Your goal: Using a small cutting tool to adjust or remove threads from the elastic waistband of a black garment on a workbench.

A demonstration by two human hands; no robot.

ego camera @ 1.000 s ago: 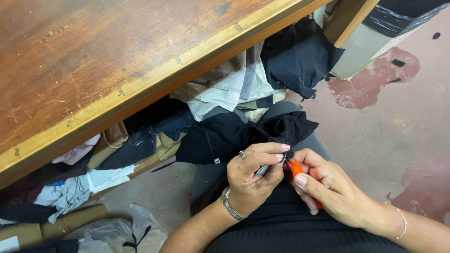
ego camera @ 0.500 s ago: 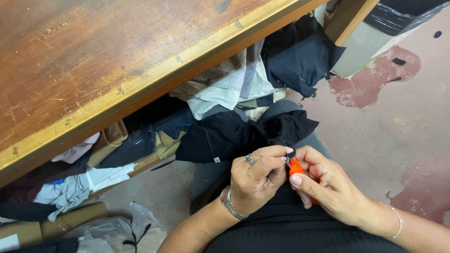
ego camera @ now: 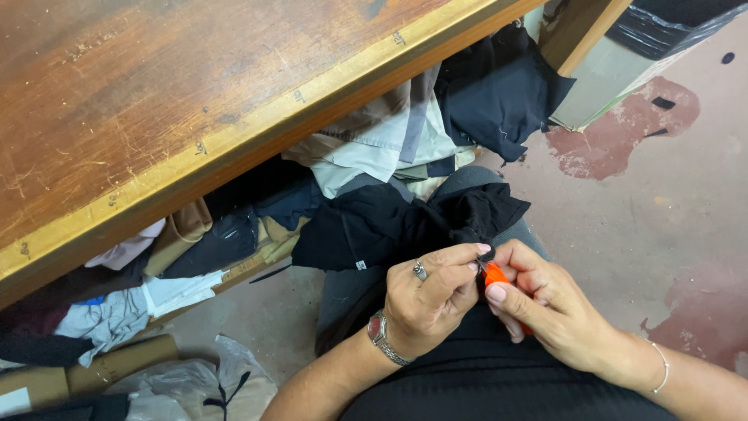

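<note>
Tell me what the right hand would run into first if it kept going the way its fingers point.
The right hand points left toward the left hand; its fingertips already touch it around the small orange tool, so it would likely meet those fingers and the black fabric pinched there.

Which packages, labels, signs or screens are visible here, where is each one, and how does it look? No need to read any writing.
Small white label: sewn on the black garment pinched by the left hand, a tiny square tag.
Cardboard tube: on the floor, lower left, long and brown.
Clear plastic bag: on the floor beside the tube, crumpled.
Measuring marks: small dark marks along the wooden table edge.
No signs or screens are visible.
</note>
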